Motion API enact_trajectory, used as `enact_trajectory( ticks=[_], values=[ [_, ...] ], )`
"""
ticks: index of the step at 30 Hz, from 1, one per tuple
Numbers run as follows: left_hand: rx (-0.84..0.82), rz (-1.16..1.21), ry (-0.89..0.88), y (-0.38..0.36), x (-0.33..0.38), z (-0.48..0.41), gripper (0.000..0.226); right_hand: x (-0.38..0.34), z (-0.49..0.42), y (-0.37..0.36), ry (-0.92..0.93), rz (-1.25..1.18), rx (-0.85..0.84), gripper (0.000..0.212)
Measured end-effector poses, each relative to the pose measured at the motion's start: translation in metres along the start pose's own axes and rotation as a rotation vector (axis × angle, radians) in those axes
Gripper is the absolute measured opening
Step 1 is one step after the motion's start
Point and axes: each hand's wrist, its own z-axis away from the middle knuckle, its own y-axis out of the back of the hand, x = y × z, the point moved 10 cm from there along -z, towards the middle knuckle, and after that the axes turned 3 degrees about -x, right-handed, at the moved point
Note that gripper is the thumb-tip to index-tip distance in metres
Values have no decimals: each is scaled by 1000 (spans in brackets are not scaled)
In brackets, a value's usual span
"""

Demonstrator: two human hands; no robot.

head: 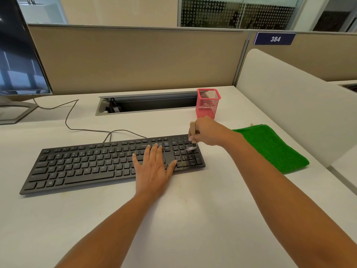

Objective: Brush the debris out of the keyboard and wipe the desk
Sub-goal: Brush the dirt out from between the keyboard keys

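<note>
Head view: brush [192, 129] on keyboard [87, 163].

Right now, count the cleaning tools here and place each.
2. The brush is in the right hand over the keyboard, at its number pad; the cloth lies on the desk, right of the keyboard. None seems hidden.

One worktop [173, 219] carries one black keyboard [92, 165], one small brush [192, 128], one green cloth [270, 147] at the right, one pink mesh holder [207, 103] at the far side and one monitor [17, 55] at the far left. I count also one cable slot [150, 103] in the worktop, one patch of debris [182, 163] on the right end of the keyboard, and one blue number sign [274, 38] on the far partition. The person's grips are two: one left grip [152, 171] and one right grip [207, 132].
</note>
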Motion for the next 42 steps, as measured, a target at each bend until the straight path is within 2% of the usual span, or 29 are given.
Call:
enact_trajectory(
  ticks=[4,9,12,17,20,22,24,27,29,32,38,40,42],
  values=[
    [-1,2,1,-1,0,-1,101,0,0,9,-61,41,42,24],
    [-10,-5,1,-1,0,0,101,3,0,27,-129,-95,303,28],
    [-14,3,1,0,1,0,99,10,4,22,-173,-138,363,29],
    [-13,12,3,0,0,1,117,21,7,5,-294,-69,156,22],
    [-11,20,6,1,0,1,117,22,15,-6,-330,-99,-7,12],
    [-12,6,5,1,0,1,117,21,20,-8,-343,-131,-58,7],
    [-9,2,7,1,0,1,117,24,17,1,-334,-177,11,12],
    [-3,2,6,1,0,1,115,28,12,18,-297,-253,228,24],
    [-9,4,1,1,1,1,108,27,13,20,-266,-283,292,27],
    [-17,2,1,0,1,0,90,29,13,10,-278,-235,226,27],
    [-5,4,2,0,0,1,94,24,19,-8,-319,-209,-82,19],
    [-15,8,1,-1,0,1,85,14,16,-2,-260,-221,-38,20],
    [-17,2,1,-1,0,1,85,0,12,8,-155,-265,77,23]
  ],
)
